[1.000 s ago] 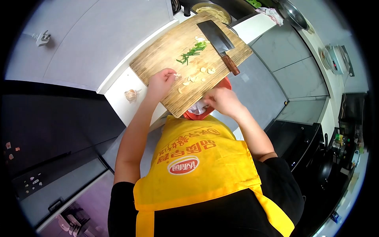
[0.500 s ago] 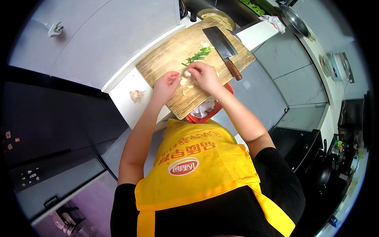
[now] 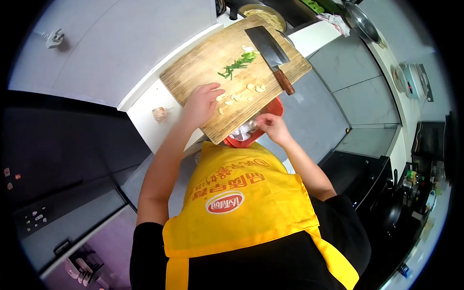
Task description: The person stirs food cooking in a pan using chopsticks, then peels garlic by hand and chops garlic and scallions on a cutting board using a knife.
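Observation:
My left hand [image 3: 202,104] rests at the near-left part of the wooden cutting board [image 3: 193,63], fingers loosely bent and apart, beside several pale garlic cloves [image 3: 237,97]. Over the red bin [image 3: 274,107] below the board's edge is my right hand [image 3: 273,128], its fingertips pinched together; what they hold is too small to make out. White crumpled waste [image 3: 243,131] lies in the bin. Chopped green onion [image 3: 238,65] lies mid-board. A cleaver [image 3: 268,47] with a wooden handle lies along the right side, its handle reaching past the edge.
A garlic bulb [image 3: 160,114] sits on the white counter [image 3: 150,99] left of the board. Behind the board stands a bowl [image 3: 266,14] with pale strips inside. A wok [image 3: 361,23] and a cloth [image 3: 334,23] are at the back right.
My right hand has moved from the garlic on the board down to the red bin. My left hand stays near the cloves, its fingers a little more spread. The view has shifted slightly.

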`<state>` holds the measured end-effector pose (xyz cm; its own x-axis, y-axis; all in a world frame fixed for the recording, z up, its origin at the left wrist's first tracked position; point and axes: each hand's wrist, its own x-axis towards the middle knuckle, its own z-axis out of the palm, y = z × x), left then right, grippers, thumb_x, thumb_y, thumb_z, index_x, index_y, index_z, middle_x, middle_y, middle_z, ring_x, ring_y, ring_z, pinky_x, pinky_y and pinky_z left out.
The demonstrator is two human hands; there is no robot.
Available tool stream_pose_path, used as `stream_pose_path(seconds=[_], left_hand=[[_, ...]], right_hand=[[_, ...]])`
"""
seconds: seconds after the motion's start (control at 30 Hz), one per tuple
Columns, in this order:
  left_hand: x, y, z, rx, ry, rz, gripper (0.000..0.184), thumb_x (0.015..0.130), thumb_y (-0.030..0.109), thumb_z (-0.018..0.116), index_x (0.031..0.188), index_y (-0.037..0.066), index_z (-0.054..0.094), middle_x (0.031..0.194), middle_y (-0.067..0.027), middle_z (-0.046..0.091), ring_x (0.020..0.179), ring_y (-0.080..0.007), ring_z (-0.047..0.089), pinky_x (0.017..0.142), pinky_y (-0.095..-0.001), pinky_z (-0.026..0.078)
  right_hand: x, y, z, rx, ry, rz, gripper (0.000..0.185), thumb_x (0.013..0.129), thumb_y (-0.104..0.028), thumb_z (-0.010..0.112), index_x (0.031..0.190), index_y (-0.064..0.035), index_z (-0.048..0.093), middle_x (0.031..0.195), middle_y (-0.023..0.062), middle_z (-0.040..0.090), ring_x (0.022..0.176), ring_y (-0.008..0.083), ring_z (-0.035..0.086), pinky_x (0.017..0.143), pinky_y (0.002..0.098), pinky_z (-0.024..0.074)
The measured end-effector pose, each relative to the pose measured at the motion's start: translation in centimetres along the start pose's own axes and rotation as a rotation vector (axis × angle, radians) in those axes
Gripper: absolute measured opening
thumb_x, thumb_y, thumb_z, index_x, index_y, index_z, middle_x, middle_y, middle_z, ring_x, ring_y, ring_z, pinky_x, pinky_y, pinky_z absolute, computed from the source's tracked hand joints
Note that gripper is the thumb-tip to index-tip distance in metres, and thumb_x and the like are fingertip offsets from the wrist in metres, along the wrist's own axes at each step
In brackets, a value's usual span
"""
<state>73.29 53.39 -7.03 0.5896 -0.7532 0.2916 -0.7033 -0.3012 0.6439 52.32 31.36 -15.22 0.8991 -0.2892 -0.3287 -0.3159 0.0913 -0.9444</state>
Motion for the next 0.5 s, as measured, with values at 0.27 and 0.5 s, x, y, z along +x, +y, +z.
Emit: stream_pose_path(seconds=[0.27, 0.5], left_hand=[[0.0, 1.0, -0.4, -0.065, -0.248, -0.23, 0.029, 0.083, 0.008, 0.072, 0.111, 0.003, 0.071, 0.11, -0.0135, 0.068, 0.099, -0.0307, 0.065, 0.087, -0.0381, 0.053], [-2.1, 1.3, -0.2, -0.002, -0.105, -0.098, 0.03, 0.08, 0.014, 0.078, 0.108, 0.003, 0.072, 0.104, -0.0127, 0.068, 0.094, -0.0289, 0.065, 0.084, -0.0375, 0.053]], right_hand=[[-0.3, -1.0, 0.3, -0.747, 0.149, -0.351, 0.013, 0.086, -0.012, 0.074, 0.097, -0.0049, 0.073, 0.086, 0.0141, 0.069, 0.079, 0.0331, 0.066, 0.072, 0.0403, 0.0537], [-1.2, -5.4, 1.0, -0.806, 0.092, -0.287, 0.018, 0.087, -0.025, 0.074, 0.085, -0.0073, 0.072, 0.082, 0.0118, 0.068, 0.079, 0.032, 0.067, 0.069, 0.042, 0.0527]])
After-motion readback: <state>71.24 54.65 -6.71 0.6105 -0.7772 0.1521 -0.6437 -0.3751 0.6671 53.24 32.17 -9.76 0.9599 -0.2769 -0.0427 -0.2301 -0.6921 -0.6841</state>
